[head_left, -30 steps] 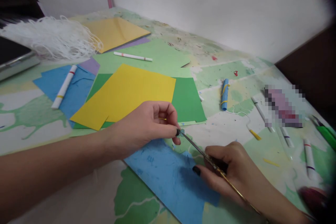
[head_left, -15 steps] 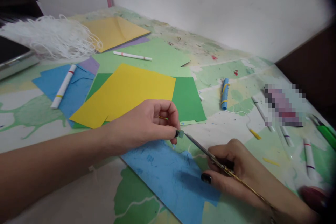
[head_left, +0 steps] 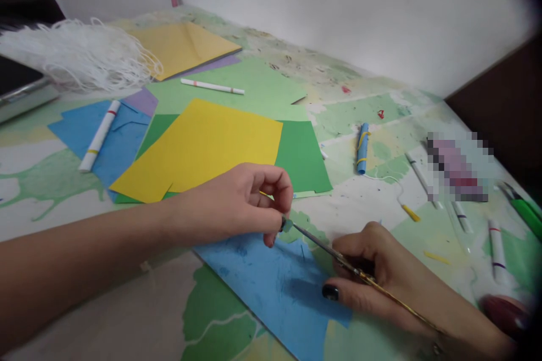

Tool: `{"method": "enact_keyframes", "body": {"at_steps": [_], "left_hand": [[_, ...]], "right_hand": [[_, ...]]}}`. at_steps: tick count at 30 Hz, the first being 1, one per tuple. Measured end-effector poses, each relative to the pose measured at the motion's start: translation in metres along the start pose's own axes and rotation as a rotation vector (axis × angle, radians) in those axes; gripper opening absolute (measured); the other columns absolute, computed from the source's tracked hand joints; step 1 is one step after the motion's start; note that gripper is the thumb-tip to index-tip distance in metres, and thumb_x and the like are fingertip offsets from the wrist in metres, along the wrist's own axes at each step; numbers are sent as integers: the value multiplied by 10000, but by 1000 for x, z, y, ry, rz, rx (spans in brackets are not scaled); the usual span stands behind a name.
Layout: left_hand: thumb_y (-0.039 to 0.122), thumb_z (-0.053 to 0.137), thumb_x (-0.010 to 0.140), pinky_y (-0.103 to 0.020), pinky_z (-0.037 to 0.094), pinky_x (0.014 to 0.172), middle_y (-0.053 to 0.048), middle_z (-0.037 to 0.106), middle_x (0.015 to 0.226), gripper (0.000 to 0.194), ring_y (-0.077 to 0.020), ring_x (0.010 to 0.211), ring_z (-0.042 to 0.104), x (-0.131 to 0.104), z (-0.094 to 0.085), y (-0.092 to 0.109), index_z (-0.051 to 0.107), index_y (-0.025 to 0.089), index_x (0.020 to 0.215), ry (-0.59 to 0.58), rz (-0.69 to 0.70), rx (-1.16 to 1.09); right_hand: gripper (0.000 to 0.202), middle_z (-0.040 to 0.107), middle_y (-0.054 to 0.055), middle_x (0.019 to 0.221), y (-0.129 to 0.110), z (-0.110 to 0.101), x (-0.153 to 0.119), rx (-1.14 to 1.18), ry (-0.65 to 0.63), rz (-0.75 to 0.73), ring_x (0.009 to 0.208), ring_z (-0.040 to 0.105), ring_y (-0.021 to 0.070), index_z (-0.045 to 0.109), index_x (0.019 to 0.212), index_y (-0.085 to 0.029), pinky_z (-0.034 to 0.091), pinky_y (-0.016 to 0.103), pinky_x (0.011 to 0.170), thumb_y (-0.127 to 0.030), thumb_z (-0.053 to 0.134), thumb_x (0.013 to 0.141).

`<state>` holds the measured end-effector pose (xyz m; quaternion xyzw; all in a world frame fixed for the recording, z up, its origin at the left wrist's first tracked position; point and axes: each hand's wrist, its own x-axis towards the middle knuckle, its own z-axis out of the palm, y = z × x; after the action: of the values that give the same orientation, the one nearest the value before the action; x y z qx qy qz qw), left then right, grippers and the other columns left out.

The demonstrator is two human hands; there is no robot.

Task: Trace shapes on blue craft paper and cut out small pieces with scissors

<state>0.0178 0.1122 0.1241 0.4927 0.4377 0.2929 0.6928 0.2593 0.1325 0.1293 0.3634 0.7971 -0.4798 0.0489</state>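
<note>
Between thumb and fingertips, my left hand [head_left: 249, 203] pinches a tiny green piece of paper [head_left: 288, 226]. My right hand [head_left: 376, 276] is closed on a pair of scissors [head_left: 322, 247] with gold-coloured handles, their blade tips pointing left and touching or almost touching the green piece. Beneath both hands lies a sheet of blue paper [head_left: 271, 287] with a notched right edge. Just beyond my left hand, a yellow sheet [head_left: 212, 141] overlaps a dark green sheet [head_left: 300, 152]. Fingers hide part of the handles.
A rolled blue paper tube [head_left: 362, 149] with a white string stands off to the right, near several white markers [head_left: 497, 248] and a green-handled tool [head_left: 527, 211]. White string [head_left: 84, 56] is heaped at far left. Another marker [head_left: 100, 135] rests on blue paper [head_left: 127, 141].
My left hand has shifted slightly down with the green piece. The scissor tips have moved a little left and down, closing the small gap to it.
</note>
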Motion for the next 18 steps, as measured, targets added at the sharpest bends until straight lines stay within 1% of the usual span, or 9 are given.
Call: {"method": "enact_keyframes", "body": {"at_steps": [2,5,9,15,18], "left_hand": [[43,554,686,-185,434,528,52,540,660,157,-79,554,576,0,1,0,489,174,745,-28,4,-4],[41,545,678,-186,437,540,55,539,654,154,-81,567,585,0,2,1,492,172,739,-26,7,13],[39,532,659,-186,427,540,48,551,647,148,-87,584,590,1,0,2,501,168,725,-5,10,46],[53,536,659,-195,444,557,48,549,654,138,-87,589,587,3,-1,1,501,168,726,-23,3,69],[61,547,660,-195,451,563,48,544,658,135,-86,590,586,3,0,0,500,169,728,-34,-1,69]], "right_hand": [[393,218,-60,556,0,1,0,-19,11,-16,519,205,73,300,569,-178,166,221,436,-328,593,784],[396,215,-59,558,1,1,1,-28,22,-33,518,204,73,293,568,-178,168,218,432,-320,593,785],[409,217,-61,539,0,0,1,-34,4,-33,505,204,69,293,555,-175,165,216,422,-321,601,781],[393,234,-62,545,0,-1,1,-73,-14,-27,507,217,65,313,562,-170,169,212,421,-308,615,772],[379,250,-60,542,0,-1,2,-83,-34,-31,509,228,65,339,566,-167,170,214,423,-329,608,780]]}}
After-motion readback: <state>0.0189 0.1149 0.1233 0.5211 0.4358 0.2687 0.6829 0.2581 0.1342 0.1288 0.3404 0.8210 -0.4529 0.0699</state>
